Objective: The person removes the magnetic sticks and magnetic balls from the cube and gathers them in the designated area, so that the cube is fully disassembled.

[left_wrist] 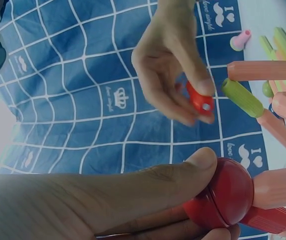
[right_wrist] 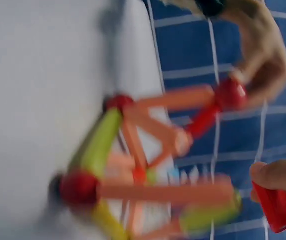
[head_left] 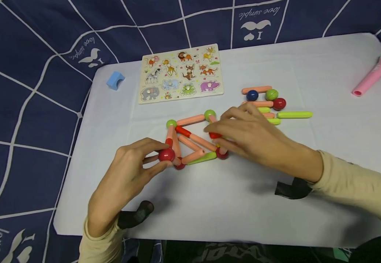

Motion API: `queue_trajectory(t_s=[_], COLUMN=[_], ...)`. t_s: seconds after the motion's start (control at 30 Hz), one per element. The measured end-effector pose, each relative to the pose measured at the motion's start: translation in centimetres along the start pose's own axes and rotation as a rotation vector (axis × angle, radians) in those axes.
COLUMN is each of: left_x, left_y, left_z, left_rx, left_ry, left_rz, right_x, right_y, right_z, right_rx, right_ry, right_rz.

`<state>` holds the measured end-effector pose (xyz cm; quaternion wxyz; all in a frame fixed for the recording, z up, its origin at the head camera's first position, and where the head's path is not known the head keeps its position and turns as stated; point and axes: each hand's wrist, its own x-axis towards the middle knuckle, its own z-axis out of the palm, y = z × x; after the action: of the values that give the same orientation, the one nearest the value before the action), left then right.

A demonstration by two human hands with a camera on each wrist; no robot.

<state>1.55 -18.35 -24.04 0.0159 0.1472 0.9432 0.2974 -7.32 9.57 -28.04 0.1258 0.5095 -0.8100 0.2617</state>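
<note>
A frame of rods and balls [head_left: 197,119] stands on the white table; it has salmon, red and green rods joined by green and red balls. My left hand [head_left: 124,170] grips a red ball [head_left: 166,155] at the frame's raised near-left corner, thumb on one side and fingers on the other. In the left wrist view, salmon and red rods meet that ball [left_wrist: 227,192]. Over the frame's right side, my right hand [head_left: 253,133] pinches a short red rod [right_wrist: 272,207], with a pale dot on its end in the left wrist view. The right wrist view is blurred.
Loose rods [head_left: 294,115] and balls, among them a blue ball [head_left: 252,95], lie beyond the right hand. An animal puzzle board [head_left: 181,75] and a blue block [head_left: 115,80] sit at the back. A pink toy microphone [head_left: 374,73] is at far right.
</note>
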Motion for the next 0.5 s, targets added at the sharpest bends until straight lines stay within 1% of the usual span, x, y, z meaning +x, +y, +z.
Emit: queue_trajectory(t_s=[0.07, 0.13, 0.2, 0.27, 0.37, 0.5], left_x=[0.0, 0.0, 0.1, 0.1, 0.1, 0.1], left_y=[0.0, 0.1, 0.1, 0.1, 0.0, -0.1], left_z=[0.0, -0.1, -0.1, -0.1, -0.1, 0.1], left_rx=[0.008, 0.010, 0.009, 0.009, 0.010, -0.001], left_ry=[0.002, 0.000, -0.003, -0.003, 0.002, 0.003], left_rz=[0.000, -0.002, -0.002, 0.001, 0.007, 0.003], right_x=[-1.2, -2.7, -4.6, -6.7, -9.5, -11.8], right_y=[1.1, 2.5, 3.9, 5.4, 7.6, 9.5], right_z=[-1.2, -2.1, -2.7, -2.9, -2.7, -1.9], right_rx=[-0.002, -0.029, -0.071, -0.104, -0.143, -0.160], right_ry=[0.067, 0.114, 0.107, 0.067, -0.036, -0.138], right_rz=[0.067, 0.146, 0.236, 0.329, 0.443, 0.514])
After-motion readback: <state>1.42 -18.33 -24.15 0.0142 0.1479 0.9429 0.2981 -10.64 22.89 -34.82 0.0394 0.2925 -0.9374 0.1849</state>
